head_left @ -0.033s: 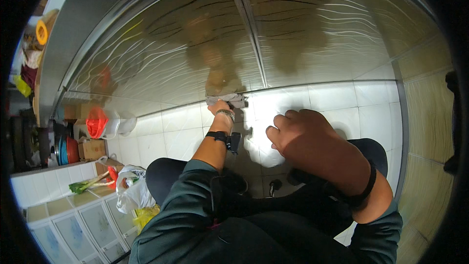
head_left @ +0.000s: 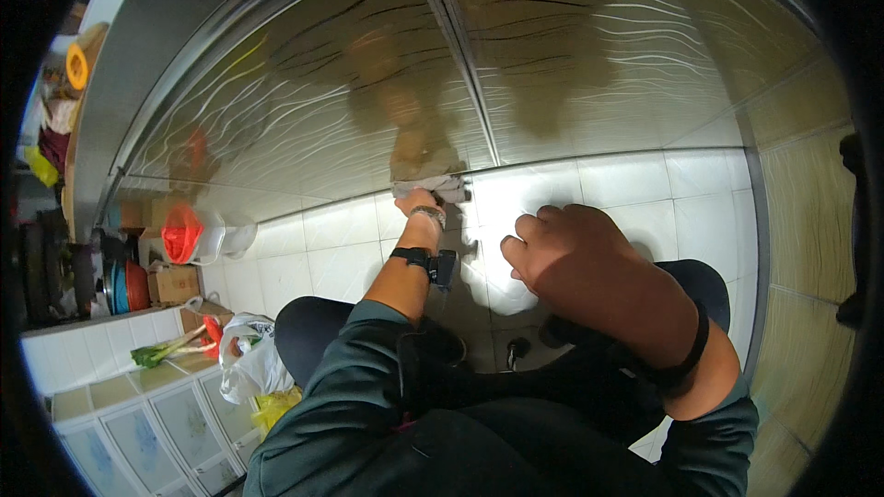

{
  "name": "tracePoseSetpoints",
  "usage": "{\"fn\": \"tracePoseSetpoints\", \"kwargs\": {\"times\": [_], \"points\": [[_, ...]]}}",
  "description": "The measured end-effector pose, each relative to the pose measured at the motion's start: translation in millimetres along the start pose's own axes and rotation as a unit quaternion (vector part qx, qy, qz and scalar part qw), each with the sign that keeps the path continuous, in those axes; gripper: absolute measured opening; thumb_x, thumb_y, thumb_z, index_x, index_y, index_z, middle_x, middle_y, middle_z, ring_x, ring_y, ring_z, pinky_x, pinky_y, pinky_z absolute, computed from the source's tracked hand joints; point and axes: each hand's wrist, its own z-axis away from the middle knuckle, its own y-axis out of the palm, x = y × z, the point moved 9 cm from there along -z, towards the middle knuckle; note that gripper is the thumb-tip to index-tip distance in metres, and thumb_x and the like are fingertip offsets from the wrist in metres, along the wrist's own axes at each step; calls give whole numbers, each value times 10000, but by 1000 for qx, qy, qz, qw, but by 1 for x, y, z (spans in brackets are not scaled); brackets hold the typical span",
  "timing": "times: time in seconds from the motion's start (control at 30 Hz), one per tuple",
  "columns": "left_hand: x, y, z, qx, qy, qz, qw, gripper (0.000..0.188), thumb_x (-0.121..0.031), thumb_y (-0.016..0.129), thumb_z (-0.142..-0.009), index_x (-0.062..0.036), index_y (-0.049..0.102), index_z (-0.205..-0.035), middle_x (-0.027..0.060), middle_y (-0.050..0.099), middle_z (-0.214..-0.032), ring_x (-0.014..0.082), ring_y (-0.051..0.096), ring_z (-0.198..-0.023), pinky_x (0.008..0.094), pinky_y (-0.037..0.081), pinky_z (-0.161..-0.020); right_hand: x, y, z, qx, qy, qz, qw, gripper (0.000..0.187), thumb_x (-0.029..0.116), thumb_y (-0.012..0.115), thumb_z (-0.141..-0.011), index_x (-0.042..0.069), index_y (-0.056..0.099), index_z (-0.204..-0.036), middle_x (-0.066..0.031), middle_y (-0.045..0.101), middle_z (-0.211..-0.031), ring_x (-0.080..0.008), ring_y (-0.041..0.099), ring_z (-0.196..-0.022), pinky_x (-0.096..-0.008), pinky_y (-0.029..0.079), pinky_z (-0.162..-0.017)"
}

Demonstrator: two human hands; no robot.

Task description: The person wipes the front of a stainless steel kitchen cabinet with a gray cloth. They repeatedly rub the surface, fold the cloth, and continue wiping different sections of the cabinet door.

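Cloth (head_left: 445,189): one, grey-brown, matt, small; bunched and creased, its edges uneven, longer from side to side than deep. Located at the foot of a glossy panel (head_left: 304,120), along the seam where it meets the white-tiled floor (head_left: 626,179); lies left of the panel's upright metal strip (head_left: 460,46). A blurred reflection shows in the panel just above.

Left hand (head_left: 419,202): on the cloth, covering part of its left half. Fingers mostly hidden; whether they grip the cloth or only press it, cannot tell. Patterned bracelet (head_left: 429,213) at the wrist, black strap (head_left: 412,256) farther up the forearm.

Right hand (head_left: 564,244): above the floor, apart from the cloth; fingers curled inward in a loose fist.
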Motion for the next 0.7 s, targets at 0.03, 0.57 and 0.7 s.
{"fn": "tracePoseSetpoints", "kwargs": {"times": [0.03, 0.57, 0.7], "points": [[16, 9, 7, 9, -12, -8, 1000, 639, -248, 677, -1171, -317, 422, -1753, 110, 627, -1599, 385, 670, -1375, 649, 628, -958, -4, -1, 6, 0, 9, -1, 1000, 164, 222, 859, -1003, 93, 780, -1066, -102, 732, -1001, -310, 775, -999, -463, 649, -868], [121, 108, 102, 219, -151, -79, 961, 302, -145, 590, -1230, -39, 688, -1495, 203, 714, -1517, 391, 731, -1309, 612, 709, -959, -28, -15, 38, -41, 59, 1, 997, 211, 257, 848, -1030, 70, 806, -1119, -144, 778, -1055, -355, 798, -1055, -464, 651, -916], [105, 126, 141, 303, -185, -60, 933, 307, -172, 549, -1253, -28, 679, -1491, 196, 714, -1500, 395, 709, -1338, 611, 672, -1051, -31, -26, 35, -74, 49, -41, 995, 226, 262, 833, -1043, 57, 817, -1138, -175, 807, -1111, -402, 798, -1068, -503, 637, -939]]}}
